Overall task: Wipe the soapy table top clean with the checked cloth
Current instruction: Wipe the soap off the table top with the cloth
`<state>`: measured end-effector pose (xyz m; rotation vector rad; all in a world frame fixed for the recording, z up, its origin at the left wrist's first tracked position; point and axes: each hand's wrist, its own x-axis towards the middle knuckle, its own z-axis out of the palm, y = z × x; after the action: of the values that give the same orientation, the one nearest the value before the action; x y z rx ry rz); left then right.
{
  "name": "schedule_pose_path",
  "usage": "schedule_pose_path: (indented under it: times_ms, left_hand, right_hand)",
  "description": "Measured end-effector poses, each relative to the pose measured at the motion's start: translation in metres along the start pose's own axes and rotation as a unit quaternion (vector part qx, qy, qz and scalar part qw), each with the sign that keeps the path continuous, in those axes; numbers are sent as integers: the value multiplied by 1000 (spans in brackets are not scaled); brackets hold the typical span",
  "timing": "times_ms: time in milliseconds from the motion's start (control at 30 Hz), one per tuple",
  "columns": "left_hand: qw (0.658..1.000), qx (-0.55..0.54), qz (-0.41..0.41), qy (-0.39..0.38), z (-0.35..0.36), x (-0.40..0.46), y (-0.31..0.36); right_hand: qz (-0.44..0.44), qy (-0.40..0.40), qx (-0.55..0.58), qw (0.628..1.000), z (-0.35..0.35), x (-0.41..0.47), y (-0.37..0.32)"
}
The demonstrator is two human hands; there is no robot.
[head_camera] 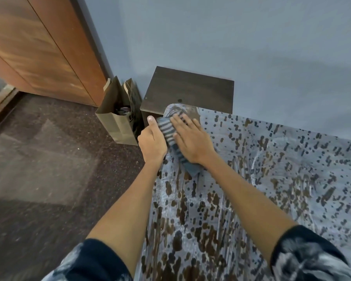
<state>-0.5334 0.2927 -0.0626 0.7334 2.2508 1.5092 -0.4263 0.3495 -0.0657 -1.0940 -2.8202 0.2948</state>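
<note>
Right, cloth: blue-grey checked fabric cloth (171,136), folded, lies at the far left corner of the worktop, partly over the edge.
Worktop: brown wooden worktop (272,179) under streaky white soap film; only a small patch at that corner looks wiped.
Left grip: left hand (152,142) curls round the cloth's overhanging edge, thumb up.
Right grip: right hand (190,140) lies flat with straight fingers, pressing the cloth down.
Risk, drip: suds pushed off the corner likely fall into the open brown paper bag (118,120) or onto the dark wooden side cabinet (188,90) just below.
Risk, smear: a soaked cloth probably spreads film, not lifts it.
Risk, slip: wet surface, a pressing palm may skid off the edge.
</note>
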Motion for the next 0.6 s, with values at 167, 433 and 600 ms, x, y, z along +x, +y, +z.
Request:
schedule_pose_path:
  times_ms: [167, 433, 600]
  left_hand:
    - [1000, 3, -6, -25, -3, -1, 1]
    - [1000, -1, 10, 15, 0, -2, -1]
    - [998, -20, 6, 54, -2, -4, 2]
  right_hand:
    - [188, 22, 9, 982, -2, 14, 17]
    - [100, -5, 3, 995, 0, 52, -13]
    - [-13, -16, -14, 1000, -4, -11, -6]
